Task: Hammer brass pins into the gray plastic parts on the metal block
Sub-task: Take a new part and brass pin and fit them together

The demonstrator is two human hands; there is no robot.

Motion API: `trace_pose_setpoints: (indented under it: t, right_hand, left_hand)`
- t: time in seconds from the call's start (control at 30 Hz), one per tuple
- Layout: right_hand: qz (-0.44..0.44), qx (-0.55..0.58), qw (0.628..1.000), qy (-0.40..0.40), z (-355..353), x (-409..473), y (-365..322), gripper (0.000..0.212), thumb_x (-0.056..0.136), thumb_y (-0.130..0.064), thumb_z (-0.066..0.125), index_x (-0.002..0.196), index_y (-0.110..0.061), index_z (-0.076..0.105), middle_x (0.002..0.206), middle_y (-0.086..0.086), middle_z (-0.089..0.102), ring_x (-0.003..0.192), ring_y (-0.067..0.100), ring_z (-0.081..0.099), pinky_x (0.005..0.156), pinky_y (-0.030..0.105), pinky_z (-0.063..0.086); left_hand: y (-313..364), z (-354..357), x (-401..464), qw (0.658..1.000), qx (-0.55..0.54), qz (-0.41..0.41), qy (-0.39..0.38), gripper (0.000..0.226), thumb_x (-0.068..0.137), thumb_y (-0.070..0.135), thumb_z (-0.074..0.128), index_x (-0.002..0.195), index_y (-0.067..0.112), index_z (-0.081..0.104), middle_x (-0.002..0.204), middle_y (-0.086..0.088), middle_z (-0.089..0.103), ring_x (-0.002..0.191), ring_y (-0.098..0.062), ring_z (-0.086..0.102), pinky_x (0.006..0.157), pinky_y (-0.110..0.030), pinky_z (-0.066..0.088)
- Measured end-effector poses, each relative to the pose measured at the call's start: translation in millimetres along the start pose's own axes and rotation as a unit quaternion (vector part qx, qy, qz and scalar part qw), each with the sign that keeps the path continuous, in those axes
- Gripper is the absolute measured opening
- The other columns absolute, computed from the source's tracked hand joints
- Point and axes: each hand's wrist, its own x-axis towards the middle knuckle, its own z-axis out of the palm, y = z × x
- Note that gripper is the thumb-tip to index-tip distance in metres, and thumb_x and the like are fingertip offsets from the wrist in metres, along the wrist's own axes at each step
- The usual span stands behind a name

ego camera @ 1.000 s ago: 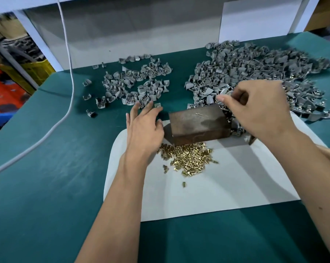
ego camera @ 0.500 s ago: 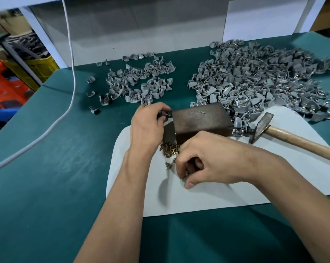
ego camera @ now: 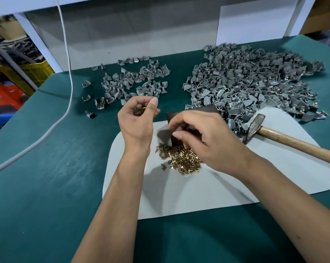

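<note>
Left hand (ego camera: 136,120): raised above the counter, left of the metal block, palm turned toward the camera. Its fingers (ego camera: 154,102) are curled, thumb and forefinger closed on a small part with a brassy glint; the part is too hidden to name for certain.
Right hand (ego camera: 204,137): held in front of the metal block, just above the pile of pins. Its fingers (ego camera: 177,134) are curled inward with thumb and forefinger drawn together; I cannot tell whether a pin sits between them.
Metal block (ego camera: 194,111): dark and brown, standing at the far edge of the white mat, mostly hidden behind the right hand.
Brass pins (ego camera: 179,157): a loose heap on the white mat, just near side of the block, partly under the right hand.
Gray plastic parts, large heap (ego camera: 255,82): spread over the far right of the counter, its near edge touching the block and the mat.
Gray plastic parts, small heap (ego camera: 133,82): far left of centre, well apart from the large heap, with a few strays beside it.
Hammer (ego camera: 255,128): lying on the mat at right, metal head toward the block, wooden handle running off to the right; no hand on it.
White mat (ego camera: 198,196): flat on the green counter (ego camera: 46,205).
Cable (ego camera: 65,92): pale, trailing down across the left of the counter.
</note>
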Motion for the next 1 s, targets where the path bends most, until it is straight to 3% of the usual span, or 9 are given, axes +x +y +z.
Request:
trace_pose_setpoints:
  t: [0.13,0.3,0.4,0.53,0.67,0.77,0.83,1.0]
  right_hand:
    - [0.025,0.075,0.993,0.083,3,-1,6,0.011,0.097,0.003,0.063,0.098,-0.003,0.071,0.074,0.001,0.065,0.06,0.02,0.065,0.059,0.031,0.057]
    - [0.083,0.176,0.967,0.167,1,0,15,0.008,0.095,0.003,0.065,0.099,0.001,0.071,0.079,0.01,0.074,0.066,0.026,0.074,0.059,0.043,0.063]
    - [0.094,0.161,0.961,0.204,-2,1,19,0.008,0.093,-0.003,0.072,0.098,-0.007,0.076,0.085,0.003,0.075,0.073,0.022,0.075,0.058,0.037,0.063]
    - [0.102,0.173,0.952,0.232,-6,2,22,0.012,0.09,-0.004,0.075,0.097,-0.013,0.079,0.09,-0.003,0.075,0.072,0.016,0.072,0.062,0.025,0.06]
    - [0.104,0.164,0.952,0.236,-5,2,21,0.015,0.09,-0.001,0.074,0.097,-0.014,0.079,0.087,-0.003,0.077,0.072,0.015,0.073,0.066,0.024,0.059]
    - [0.093,0.113,0.96,0.239,-4,1,21,0.013,0.088,-0.003,0.075,0.096,-0.013,0.079,0.089,-0.005,0.077,0.085,0.016,0.074,0.079,0.035,0.061]
    - [0.084,0.08,0.962,0.247,-5,1,19,0.013,0.088,-0.004,0.076,0.096,-0.013,0.077,0.09,-0.008,0.076,0.089,0.015,0.074,0.083,0.035,0.06]
    - [0.069,0.071,0.966,0.24,-7,2,18,0.016,0.087,-0.002,0.076,0.1,-0.011,0.075,0.093,-0.006,0.074,0.091,0.013,0.073,0.085,0.031,0.06]
  left_hand:
    - [2,2,-1,0.998,-0.044,-0.026,-0.027,0.011,0.091,-0.001,0.071,0.089,0.009,0.074,0.075,-0.009,0.064,0.07,-0.019,0.061,0.073,-0.029,0.053]
    - [8,7,-8,0.993,-0.062,-0.04,-0.094,0.036,0.087,-0.008,0.074,0.115,0.012,0.068,0.086,-0.017,0.07,0.084,-0.025,0.067,0.083,-0.032,0.059]
    - [13,9,-11,0.982,-0.086,-0.048,-0.16,0.031,0.082,-0.008,0.076,0.111,0.0,0.067,0.094,-0.017,0.076,0.088,-0.028,0.072,0.09,-0.044,0.06]
    - [17,10,-16,0.966,-0.09,-0.042,-0.239,0.033,0.074,0.008,0.082,0.106,0.008,0.074,0.1,-0.013,0.078,0.095,-0.026,0.071,0.094,-0.042,0.059]
    - [16,12,-17,0.959,-0.097,-0.042,-0.262,0.033,0.073,0.009,0.083,0.105,0.011,0.076,0.1,-0.009,0.077,0.094,-0.022,0.07,0.093,-0.037,0.058]
    - [16,12,-17,0.956,-0.1,-0.043,-0.271,0.033,0.074,0.008,0.083,0.107,0.011,0.077,0.098,-0.006,0.078,0.091,-0.017,0.071,0.087,-0.03,0.059]
    - [17,12,-17,0.955,-0.101,-0.047,-0.275,0.033,0.074,0.009,0.084,0.106,0.013,0.078,0.097,-0.005,0.078,0.089,-0.014,0.072,0.085,-0.028,0.059]
    - [17,12,-17,0.955,-0.1,-0.055,-0.274,0.033,0.076,0.003,0.083,0.107,0.013,0.079,0.102,-0.013,0.078,0.094,-0.022,0.073,0.092,-0.036,0.06]
